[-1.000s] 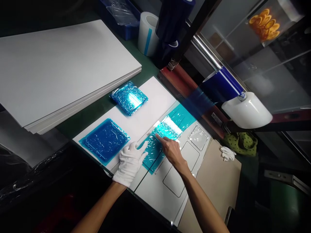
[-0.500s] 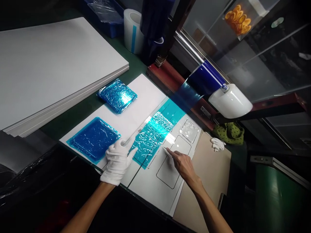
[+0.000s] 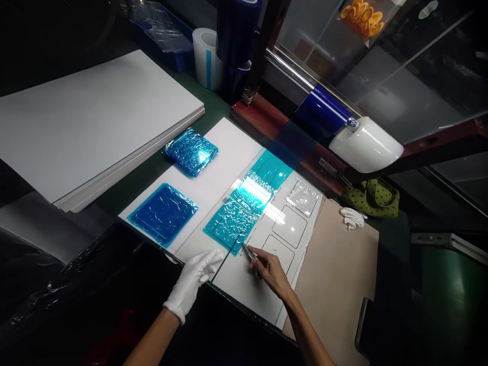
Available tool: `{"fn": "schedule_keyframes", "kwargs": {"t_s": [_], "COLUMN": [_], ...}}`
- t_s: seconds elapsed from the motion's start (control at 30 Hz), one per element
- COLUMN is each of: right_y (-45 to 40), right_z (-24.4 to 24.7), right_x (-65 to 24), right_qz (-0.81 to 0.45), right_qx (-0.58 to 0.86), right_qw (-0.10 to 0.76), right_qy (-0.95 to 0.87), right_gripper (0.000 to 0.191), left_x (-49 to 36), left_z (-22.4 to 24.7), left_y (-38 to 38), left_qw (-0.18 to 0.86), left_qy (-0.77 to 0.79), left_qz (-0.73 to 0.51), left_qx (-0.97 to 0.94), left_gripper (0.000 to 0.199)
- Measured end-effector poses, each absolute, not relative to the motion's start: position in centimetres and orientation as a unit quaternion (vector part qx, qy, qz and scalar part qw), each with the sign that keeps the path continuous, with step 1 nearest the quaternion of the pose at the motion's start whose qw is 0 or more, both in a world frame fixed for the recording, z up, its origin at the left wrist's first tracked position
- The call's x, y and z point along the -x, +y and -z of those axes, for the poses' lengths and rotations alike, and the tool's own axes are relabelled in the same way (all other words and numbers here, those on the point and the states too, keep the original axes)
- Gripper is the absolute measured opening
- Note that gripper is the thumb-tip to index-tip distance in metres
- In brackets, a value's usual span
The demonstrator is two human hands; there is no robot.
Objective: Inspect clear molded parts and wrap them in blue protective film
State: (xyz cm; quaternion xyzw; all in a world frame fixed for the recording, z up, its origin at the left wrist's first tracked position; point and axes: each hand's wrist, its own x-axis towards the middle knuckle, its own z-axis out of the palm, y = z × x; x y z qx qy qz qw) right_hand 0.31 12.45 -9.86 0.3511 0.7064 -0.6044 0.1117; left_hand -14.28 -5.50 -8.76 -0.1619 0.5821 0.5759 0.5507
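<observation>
My right hand (image 3: 268, 268), bare, is closed round a slim, pointed metal tool (image 3: 250, 252), whose exact kind I cannot make out. Its tip is at the lower right corner of a clear blue film piece (image 3: 231, 226), wrinkled and lying on a pale board marked with rounded outlines (image 3: 280, 249). Above that piece lies the rest of the blue film (image 3: 254, 190), glaring under the light. My left hand (image 3: 198, 272), in a white glove, holds nothing; its fingers stretch toward the film's lower edge over the board's near edge.
Left of the film lie a flat blue film stack (image 3: 163, 213) and a crinkled blue stack (image 3: 191, 152). Thick white sheets (image 3: 107, 122) are piled beyond. A film roll (image 3: 324, 112) hangs on a bar at the back. A loose white glove (image 3: 353, 217) rests on brown board (image 3: 335, 264).
My right hand with the tool has moved down and left to the film's lower corner. My left hand has drawn back off the film's left edge. A dividing line now shows across the film.
</observation>
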Motion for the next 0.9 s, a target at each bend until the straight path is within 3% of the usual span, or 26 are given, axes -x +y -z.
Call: {"fn": "schedule_keyframes", "kwargs": {"t_s": [0.17,0.37,0.6,0.8,0.9], "right_y": [12.0,11.9,12.0,11.7,11.8], "right_z": [8.3,7.0,7.0,6.8,6.7], "right_x": [-0.3,-0.9,-2.4,-2.0,-1.5], "right_qz": [0.683,0.655,0.604,0.555,0.528], "right_qx": [-0.354,-0.359,-0.403,-0.418,-0.430], "right_qw": [0.100,0.103,0.075,0.064,0.055], "right_qy": [0.630,0.657,0.683,0.716,0.731], "right_gripper": [0.053,0.053,0.043,0.040,0.041], "left_x": [14.4,15.3,20.2,24.8,25.5], "left_z": [10.1,10.4,7.3,7.3,8.0], "left_y": [-3.6,-1.7,-7.6,-12.3,-12.5], "left_qw": [0.530,0.451,0.355,0.327,0.331], "left_qy": [0.528,0.566,0.645,0.680,0.687], "left_qz": [-0.625,-0.656,-0.646,-0.621,-0.615], "left_qx": [0.222,0.212,0.199,0.209,0.200], "left_gripper": [0.042,0.035,0.034,0.061,0.065]}}
